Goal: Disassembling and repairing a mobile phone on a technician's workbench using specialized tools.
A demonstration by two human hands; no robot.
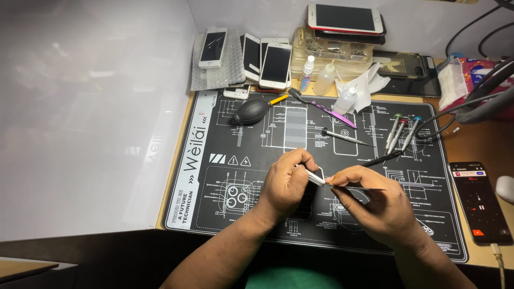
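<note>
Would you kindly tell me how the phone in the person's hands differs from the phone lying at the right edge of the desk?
The white-edged phone is held up on edge in the left hand while the right hand puts a thin tool to it; the black phone lies flat. The black phone's screen is lit and a cable is plugged in; the held one shows neither. Both are slim rectangular handsets.

Single head-worn view, steeply down and forward over the near black work mat (214, 160) toward the back wall.
</note>
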